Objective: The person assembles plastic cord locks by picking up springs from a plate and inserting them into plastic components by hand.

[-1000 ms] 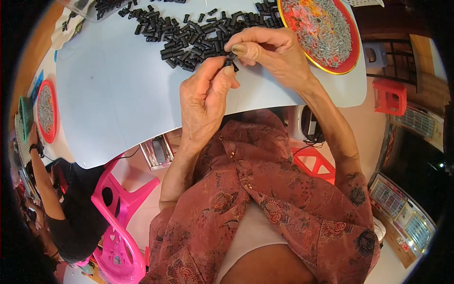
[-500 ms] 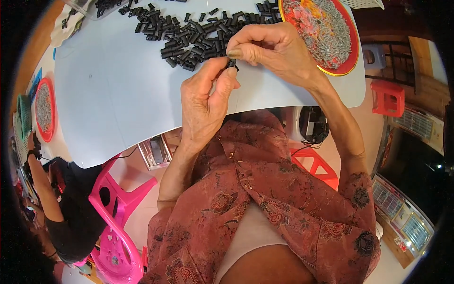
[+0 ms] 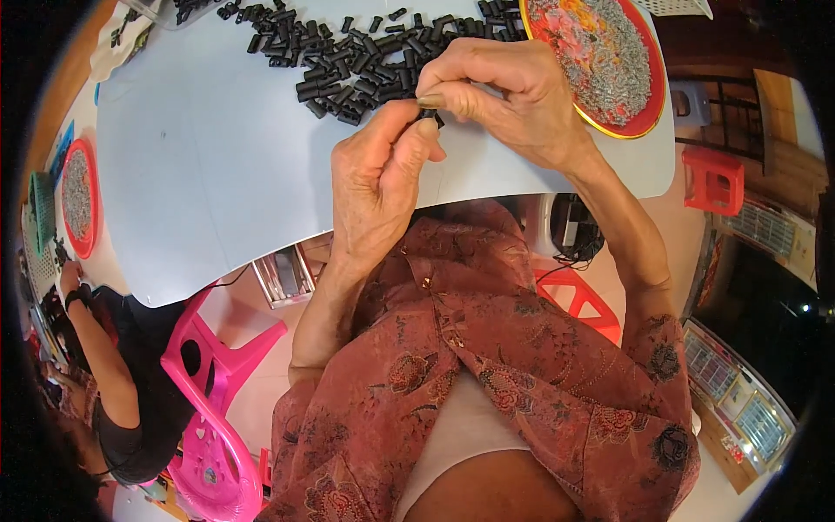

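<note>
My left hand [image 3: 383, 174] is closed in a pinch over the near side of the table. Between its fingertips sits a small black plastic piece [image 3: 431, 114], mostly covered by the fingers. Right above it, my right hand [image 3: 513, 100] pinches with thumb and forefinger, the tips meeting the left fingertips. Whatever the right fingers hold is hidden or too small to make out. Just beyond both hands lies a loose heap of black plastic pieces [image 3: 348, 78], short and tube-like.
A red-rimmed tray [image 3: 658, 100] of small grey metal parts stands right of my right hand. Another red tray [image 3: 96, 209] of grey parts is at the far left, near a co-worker's arm [image 3: 104, 365]. A pink chair [image 3: 213, 435] stands left; a red stool [image 3: 713, 180] is at right.
My hands stay nearly in place, fingertips still together, the right one shifting slightly. At the left, the co-worker's arm has moved a little.
</note>
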A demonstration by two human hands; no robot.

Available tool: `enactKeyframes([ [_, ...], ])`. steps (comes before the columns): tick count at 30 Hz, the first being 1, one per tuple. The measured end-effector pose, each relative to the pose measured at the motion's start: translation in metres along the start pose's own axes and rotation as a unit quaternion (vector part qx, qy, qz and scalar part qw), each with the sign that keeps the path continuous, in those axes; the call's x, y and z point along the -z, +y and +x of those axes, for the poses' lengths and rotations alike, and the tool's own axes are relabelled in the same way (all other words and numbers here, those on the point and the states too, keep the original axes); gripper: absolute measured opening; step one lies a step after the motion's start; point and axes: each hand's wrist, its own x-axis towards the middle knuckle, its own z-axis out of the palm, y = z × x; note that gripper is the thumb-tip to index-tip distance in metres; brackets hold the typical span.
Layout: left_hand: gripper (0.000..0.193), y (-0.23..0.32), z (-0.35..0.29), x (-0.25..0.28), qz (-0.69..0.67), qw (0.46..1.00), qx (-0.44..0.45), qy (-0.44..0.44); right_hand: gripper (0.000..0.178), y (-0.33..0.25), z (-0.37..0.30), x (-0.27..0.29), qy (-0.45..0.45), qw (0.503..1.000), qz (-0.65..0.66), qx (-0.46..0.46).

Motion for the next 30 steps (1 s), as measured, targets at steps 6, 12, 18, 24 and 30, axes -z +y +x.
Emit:
enactKeyframes([
  [6, 0.016, -0.001, 0.001, 0.005, -0.092, 0.995, 0.027, -0.018, 0.008, 0.007, -0.005, -0.009, 0.025, 0.994, 0.107, -0.022],
  [12, 0.028, 0.000, -0.001, 0.007, -0.091, 0.994, 0.049, -0.043, 0.010, 0.003, 0.006, 0.002, -0.062, 0.990, 0.118, -0.050],
  [18, 0.025, 0.002, -0.001, 0.005, -0.060, 0.996, 0.040, -0.051, 0.011, 0.007, 0.003, 0.001, -0.080, 0.990, 0.107, -0.047],
  [24, 0.017, -0.001, 0.001, 0.002, -0.094, 0.995, -0.001, -0.018, 0.013, 0.011, -0.010, -0.007, -0.010, 0.984, 0.166, -0.069],
  [30, 0.026, 0.002, 0.001, 0.003, -0.155, 0.987, 0.048, -0.023, 0.031, 0.009, -0.013, -0.004, 0.016, 0.999, 0.033, 0.005],
])
